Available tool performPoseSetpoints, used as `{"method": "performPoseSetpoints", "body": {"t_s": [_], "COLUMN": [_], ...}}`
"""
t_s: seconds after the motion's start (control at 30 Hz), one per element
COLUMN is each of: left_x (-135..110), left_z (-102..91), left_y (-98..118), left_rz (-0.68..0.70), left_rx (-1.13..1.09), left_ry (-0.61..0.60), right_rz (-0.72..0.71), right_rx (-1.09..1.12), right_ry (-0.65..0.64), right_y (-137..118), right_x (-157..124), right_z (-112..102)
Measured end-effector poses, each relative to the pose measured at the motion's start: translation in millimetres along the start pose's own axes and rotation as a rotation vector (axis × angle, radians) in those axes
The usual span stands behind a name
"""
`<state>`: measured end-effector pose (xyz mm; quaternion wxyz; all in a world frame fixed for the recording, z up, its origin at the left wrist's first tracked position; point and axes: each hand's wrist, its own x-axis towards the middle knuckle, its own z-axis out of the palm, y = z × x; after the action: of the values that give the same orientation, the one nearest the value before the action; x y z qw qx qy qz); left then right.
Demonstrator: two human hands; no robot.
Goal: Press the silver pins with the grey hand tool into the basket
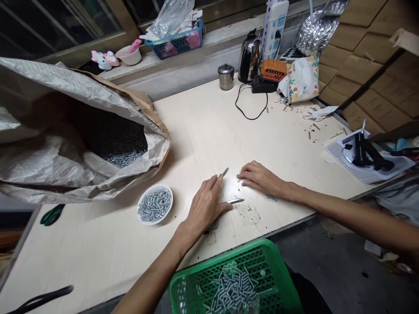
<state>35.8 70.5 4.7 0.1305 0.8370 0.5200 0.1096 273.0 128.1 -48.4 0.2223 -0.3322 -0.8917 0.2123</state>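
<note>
At centre, left hand (207, 198): half-curled, prongs (236, 200) gripped, pointed right
Right hand (258, 178): curled, nearer bit (239, 179); hold cannot be told

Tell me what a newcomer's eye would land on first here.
Probably the large gaping sack at the left, with small metal pieces inside. Next, the bright green basket of screws at the bottom edge, then the left hand and right hand near the picture's centre.
</note>
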Motion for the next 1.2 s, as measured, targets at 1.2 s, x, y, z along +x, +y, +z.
{"method": "performPoseSetpoints", "body": {"t_s": [1.2], "left_x": [-130.6], "left_z": [-41.4], "left_y": [45.1], "left_rz": [-0.438], "left_rx": [-0.2], "left_ry": [-0.235], "right_rz": [-0.054], "right_rx": [0.293], "right_ry": [0.02], "right_y": [-75.0], "right_x": [16.8], "right_z": [32.3]}}
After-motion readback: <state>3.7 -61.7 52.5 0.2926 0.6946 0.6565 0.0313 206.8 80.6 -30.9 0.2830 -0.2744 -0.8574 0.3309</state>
